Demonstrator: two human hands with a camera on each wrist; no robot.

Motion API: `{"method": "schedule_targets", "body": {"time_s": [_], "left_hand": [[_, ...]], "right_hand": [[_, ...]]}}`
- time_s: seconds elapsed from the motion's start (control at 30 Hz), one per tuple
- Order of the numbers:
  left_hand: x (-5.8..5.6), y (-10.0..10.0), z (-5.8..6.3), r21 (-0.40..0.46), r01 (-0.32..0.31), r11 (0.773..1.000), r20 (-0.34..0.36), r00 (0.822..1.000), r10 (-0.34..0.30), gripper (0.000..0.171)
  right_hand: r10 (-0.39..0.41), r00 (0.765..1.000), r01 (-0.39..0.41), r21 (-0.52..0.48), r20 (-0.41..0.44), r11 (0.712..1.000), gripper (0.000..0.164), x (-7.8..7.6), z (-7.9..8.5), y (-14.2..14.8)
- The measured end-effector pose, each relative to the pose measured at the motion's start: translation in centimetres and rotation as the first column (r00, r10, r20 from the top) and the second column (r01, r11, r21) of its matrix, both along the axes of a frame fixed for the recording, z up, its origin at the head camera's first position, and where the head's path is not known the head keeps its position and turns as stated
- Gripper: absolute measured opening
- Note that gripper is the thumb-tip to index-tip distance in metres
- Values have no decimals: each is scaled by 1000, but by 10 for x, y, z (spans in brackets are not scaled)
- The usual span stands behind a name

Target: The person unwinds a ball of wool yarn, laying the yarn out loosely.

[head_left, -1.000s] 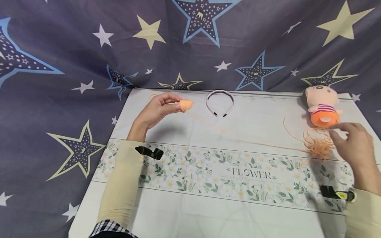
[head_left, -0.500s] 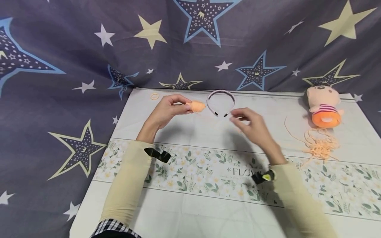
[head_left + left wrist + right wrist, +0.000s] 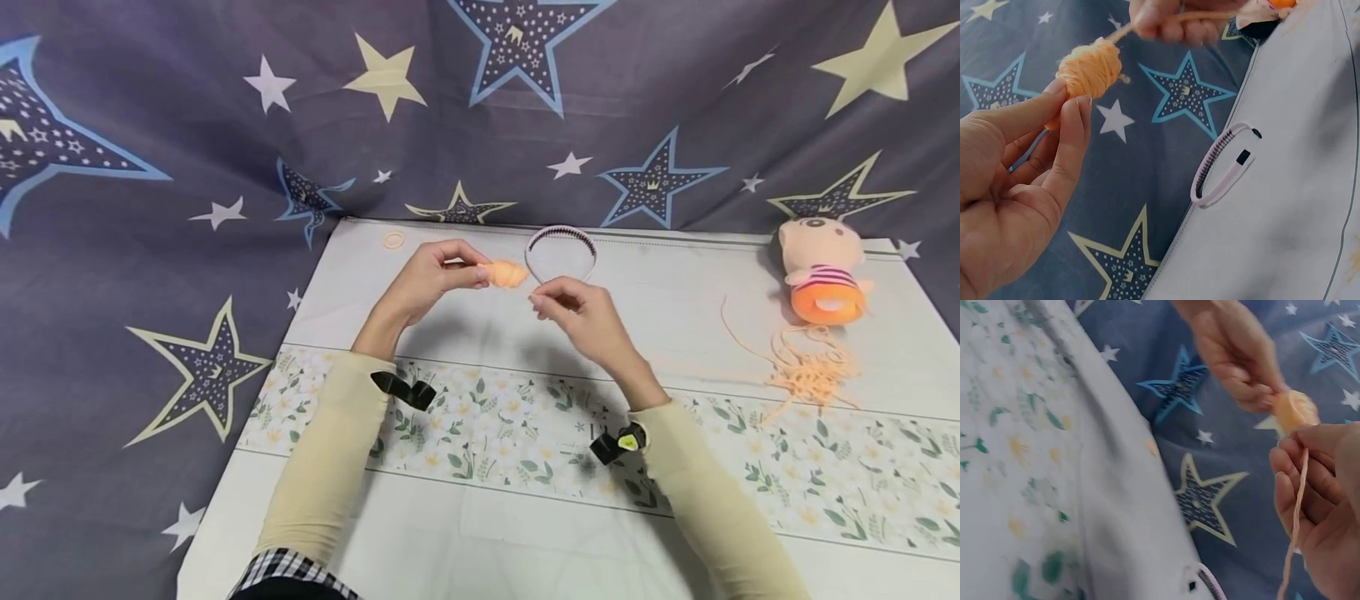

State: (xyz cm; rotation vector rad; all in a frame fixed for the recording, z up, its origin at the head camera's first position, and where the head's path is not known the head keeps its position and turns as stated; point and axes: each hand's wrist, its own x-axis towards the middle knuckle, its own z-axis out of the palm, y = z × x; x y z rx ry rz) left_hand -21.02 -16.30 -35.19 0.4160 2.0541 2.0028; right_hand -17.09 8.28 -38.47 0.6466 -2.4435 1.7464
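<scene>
A small ball of orange yarn (image 3: 507, 273) is held up over the table, its near end pinched by my left hand (image 3: 438, 279) between thumb and fingers. In the left wrist view the wound strands of the yarn ball (image 3: 1090, 67) show clearly above the fingertips. Just right of the ball, my right hand (image 3: 585, 317) pinches the yarn strand (image 3: 1298, 512) between thumb and forefinger. From there the strand runs down past the palm in the right wrist view. A loose tangle of the same yarn (image 3: 813, 371) lies on the right of the table.
Behind the hands lies a pink headband (image 3: 531, 258) with dark teeth. An orange ring (image 3: 393, 240) is at the back left. A plush toy (image 3: 825, 275) in orange shorts sits at the back right, before a star-printed curtain (image 3: 480, 150).
My right hand has swept left from beside the yarn tangle to close by the yarn ball. My left hand has shifted slightly right with the ball.
</scene>
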Motion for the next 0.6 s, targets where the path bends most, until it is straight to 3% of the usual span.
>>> {"method": "schedule_targets", "body": {"time_s": [0.17,0.43,0.6], "left_hand": [[-3,-8,-4,7,-13,1000,23,1000,13,7],[-6,-17,-7,31,-15,999,40,999,14,8],[-8,-24,-7,29,-22,999,44,999,20,7]], "right_hand": [[-115,993,112,-101,-21,989,15,-6,12,27],[-275,959,267,-111,-67,957,15,7,42,73],[-398,914,387,-136,-73,912,13,1,28,116]]}}
